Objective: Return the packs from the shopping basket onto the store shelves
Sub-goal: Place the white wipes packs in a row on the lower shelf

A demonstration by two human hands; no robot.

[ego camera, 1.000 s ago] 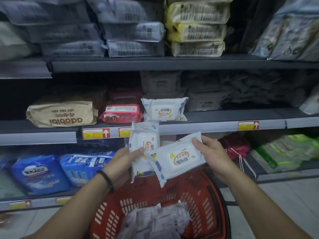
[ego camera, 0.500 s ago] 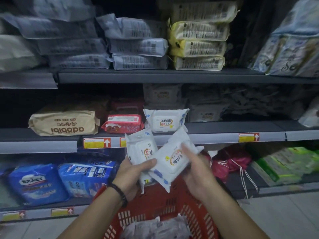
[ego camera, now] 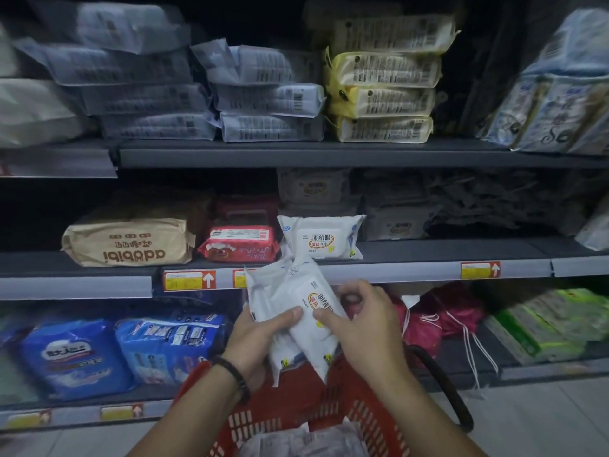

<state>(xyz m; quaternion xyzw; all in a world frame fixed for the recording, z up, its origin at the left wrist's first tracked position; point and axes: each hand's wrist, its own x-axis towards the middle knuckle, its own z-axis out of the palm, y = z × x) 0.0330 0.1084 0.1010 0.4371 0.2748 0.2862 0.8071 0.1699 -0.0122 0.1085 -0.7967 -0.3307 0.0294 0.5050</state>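
Two white wipe packs are stacked together above the red shopping basket point(ego camera: 372, 420). The front pack point(ego camera: 306, 311) shows an orange label; the rear pack point(ego camera: 263, 285) lies behind it. My left hand point(ego camera: 260, 341) grips both from the left, thumb across the front pack. My right hand point(ego camera: 365, 328) holds the front pack from the right, thumb on its label. A matching white pack point(ego camera: 321, 237) lies on the middle shelf point(ego camera: 412, 255) just above. More pale packs point(ego camera: 296, 440) lie in the basket.
On the middle shelf sit a tan pack point(ego camera: 128, 242) and a red pack point(ego camera: 240, 244) left of the white one. Grey and yellow packs are stacked on the top shelf. Blue packs point(ego camera: 164, 344) fill the bottom shelf left, pink bags point(ego camera: 435, 321) and green packs right.
My right hand has swung the front pack from lying across to nearly upright and pressed it against the rear pack. Both hands have come together; the view has moved closer to the shelves.
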